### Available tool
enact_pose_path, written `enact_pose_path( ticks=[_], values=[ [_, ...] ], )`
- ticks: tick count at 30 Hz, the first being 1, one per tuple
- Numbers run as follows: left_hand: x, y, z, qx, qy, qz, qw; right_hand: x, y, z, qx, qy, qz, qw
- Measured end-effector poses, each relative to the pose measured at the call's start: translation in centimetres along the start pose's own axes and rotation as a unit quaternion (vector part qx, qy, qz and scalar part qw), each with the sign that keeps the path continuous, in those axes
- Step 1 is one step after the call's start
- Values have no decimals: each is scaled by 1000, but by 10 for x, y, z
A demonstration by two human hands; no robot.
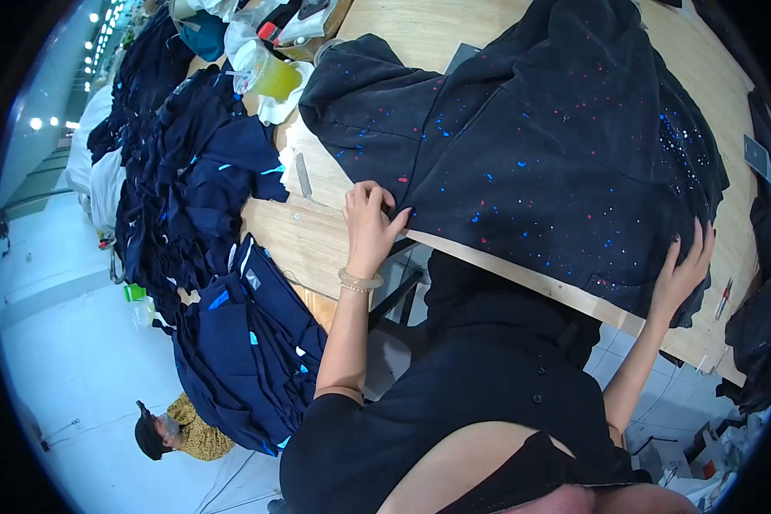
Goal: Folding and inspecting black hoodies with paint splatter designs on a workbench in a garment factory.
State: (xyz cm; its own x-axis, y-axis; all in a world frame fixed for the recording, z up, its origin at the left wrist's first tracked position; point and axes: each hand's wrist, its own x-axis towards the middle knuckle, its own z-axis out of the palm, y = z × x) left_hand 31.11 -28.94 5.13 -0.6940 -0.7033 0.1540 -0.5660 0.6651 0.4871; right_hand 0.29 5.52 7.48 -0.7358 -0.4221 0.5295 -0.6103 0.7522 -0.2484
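A charcoal garment (522,163) with blue, red and white paint specks lies spread over the wooden table in front of me. Its folds hide its exact kind. At its near left edge, my left hand (373,224) has curled fingers, with the thumb against the cloth, gripping the edge. Bracelets (360,280) circle that wrist. On the garment's near right part, my right hand (684,272) rests with fingers spread, pressing on the fabric and holding nothing. A pocket-like seam shows just left of it.
A plastic cup of yellow-green drink (274,79) stands at the far left. Closer are a flat metal tool (303,176) and piles of navy garments (248,343). Right of the garment lie a small red-handled tool (724,296) and dark clothing (762,321). A person (184,428) is at lower left.
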Motion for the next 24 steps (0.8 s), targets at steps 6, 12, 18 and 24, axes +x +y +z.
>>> enact_pose_path(
  ticks=[6,12,18,24],
  values=[
    [35,43,-8,3,-1,173,985,49,-15,-16,143,-275,54,949],
    [43,29,22,91,-78,139,983,111,-6,40,119,-320,-128,931],
    [42,19,30,96,-102,121,983,288,-6,137,210,-206,70,953],
    [48,18,33,84,-115,106,984,351,-95,260,167,-140,262,940]
  ],
)
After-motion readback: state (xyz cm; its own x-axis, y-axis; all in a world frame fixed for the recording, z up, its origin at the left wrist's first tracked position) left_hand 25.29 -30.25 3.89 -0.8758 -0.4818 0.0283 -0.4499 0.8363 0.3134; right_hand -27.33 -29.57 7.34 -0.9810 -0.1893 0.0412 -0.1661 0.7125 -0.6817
